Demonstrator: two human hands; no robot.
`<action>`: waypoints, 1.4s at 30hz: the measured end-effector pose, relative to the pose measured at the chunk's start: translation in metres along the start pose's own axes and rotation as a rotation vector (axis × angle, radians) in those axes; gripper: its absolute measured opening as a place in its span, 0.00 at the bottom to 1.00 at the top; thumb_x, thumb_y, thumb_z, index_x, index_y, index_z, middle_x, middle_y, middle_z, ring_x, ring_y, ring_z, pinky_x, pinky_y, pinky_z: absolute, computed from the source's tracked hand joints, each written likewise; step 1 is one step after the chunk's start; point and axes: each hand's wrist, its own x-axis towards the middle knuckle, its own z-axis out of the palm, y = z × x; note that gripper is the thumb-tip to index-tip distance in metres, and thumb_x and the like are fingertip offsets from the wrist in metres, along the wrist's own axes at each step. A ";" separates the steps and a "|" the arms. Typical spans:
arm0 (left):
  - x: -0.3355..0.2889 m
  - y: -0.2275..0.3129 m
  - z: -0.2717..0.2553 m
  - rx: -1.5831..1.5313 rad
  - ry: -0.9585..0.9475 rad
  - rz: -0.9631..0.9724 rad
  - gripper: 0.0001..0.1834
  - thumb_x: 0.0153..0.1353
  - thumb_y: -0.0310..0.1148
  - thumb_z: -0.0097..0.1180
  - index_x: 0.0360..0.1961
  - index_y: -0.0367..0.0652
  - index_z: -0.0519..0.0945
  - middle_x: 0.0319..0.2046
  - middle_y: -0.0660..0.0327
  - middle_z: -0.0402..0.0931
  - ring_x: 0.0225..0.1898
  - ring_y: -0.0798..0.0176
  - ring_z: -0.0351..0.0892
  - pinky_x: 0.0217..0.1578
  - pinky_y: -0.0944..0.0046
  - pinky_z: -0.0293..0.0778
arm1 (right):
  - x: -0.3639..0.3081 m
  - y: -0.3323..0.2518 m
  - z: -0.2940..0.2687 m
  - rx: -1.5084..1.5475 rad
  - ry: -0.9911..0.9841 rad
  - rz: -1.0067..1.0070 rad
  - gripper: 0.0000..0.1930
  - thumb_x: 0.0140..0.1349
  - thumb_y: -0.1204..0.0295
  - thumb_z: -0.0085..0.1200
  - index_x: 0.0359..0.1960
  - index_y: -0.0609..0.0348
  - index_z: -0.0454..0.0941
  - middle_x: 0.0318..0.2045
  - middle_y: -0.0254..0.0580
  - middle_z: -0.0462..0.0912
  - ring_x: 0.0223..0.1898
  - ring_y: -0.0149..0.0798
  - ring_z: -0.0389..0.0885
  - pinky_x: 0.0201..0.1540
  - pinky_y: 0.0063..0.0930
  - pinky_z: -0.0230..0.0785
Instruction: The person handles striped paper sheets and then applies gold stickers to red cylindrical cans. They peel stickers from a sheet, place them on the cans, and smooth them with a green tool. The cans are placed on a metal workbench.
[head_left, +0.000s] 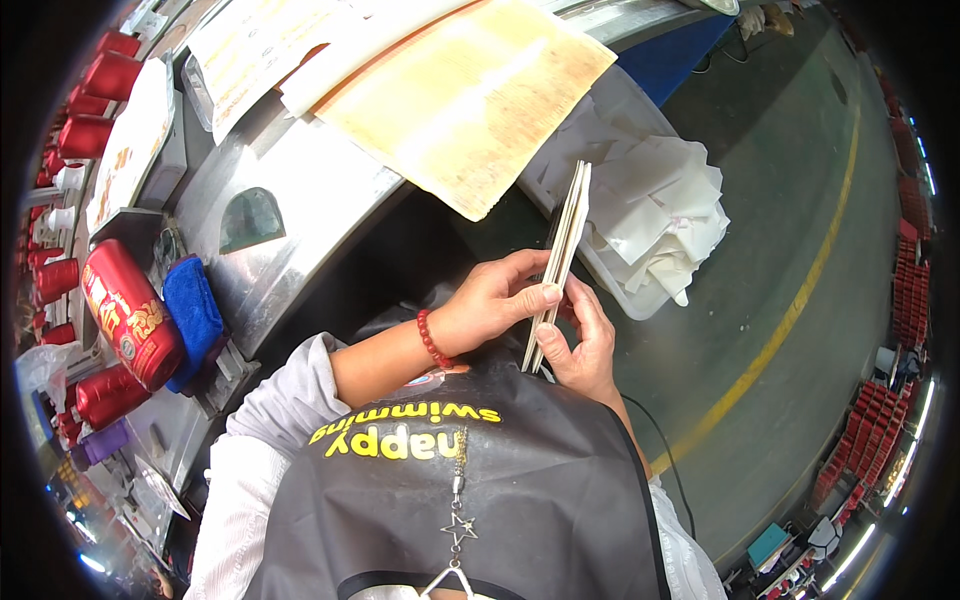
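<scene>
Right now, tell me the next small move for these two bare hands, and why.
I'd suggest gently pressing the stack of thin, flat, off-white pieces closer together: the bare left hand and bare right hand both hold it, and narrow gaps seem to show between the pieces.

Yellow lettering (398, 444) on dark apron (560, 490), gold characters (112, 308) on red bottle (130, 290)

Yellowish sheet (470, 105) apparently on table (325, 190)

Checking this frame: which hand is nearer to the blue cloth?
Left. The left hand, holding the thin pale pieces, is right of the blue cloth; the right hand, also holding them, is farther right.
</scene>
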 end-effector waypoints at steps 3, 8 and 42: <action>0.000 0.001 -0.001 -0.002 -0.005 -0.004 0.28 0.71 0.42 0.56 0.62 0.32 0.69 0.52 0.54 0.77 0.53 0.60 0.79 0.56 0.59 0.75 | 0.000 -0.001 0.000 0.003 -0.001 0.004 0.36 0.63 0.56 0.62 0.65 0.70 0.67 0.51 0.55 0.78 0.44 0.46 0.84 0.49 0.36 0.76; 0.000 0.000 -0.001 0.017 -0.003 -0.006 0.28 0.71 0.42 0.56 0.62 0.32 0.69 0.52 0.54 0.78 0.53 0.61 0.80 0.56 0.59 0.75 | 0.001 -0.001 0.000 -0.009 -0.004 0.000 0.36 0.63 0.56 0.61 0.65 0.70 0.67 0.51 0.55 0.78 0.44 0.46 0.84 0.49 0.36 0.76; 0.006 -0.017 -0.011 0.186 0.230 -0.007 0.22 0.64 0.27 0.48 0.59 0.33 0.70 0.48 0.59 0.76 0.49 0.68 0.74 0.52 0.66 0.71 | -0.002 0.013 -0.001 -0.023 0.059 0.193 0.24 0.62 0.75 0.47 0.61 0.67 0.68 0.42 0.60 0.82 0.40 0.48 0.86 0.43 0.38 0.77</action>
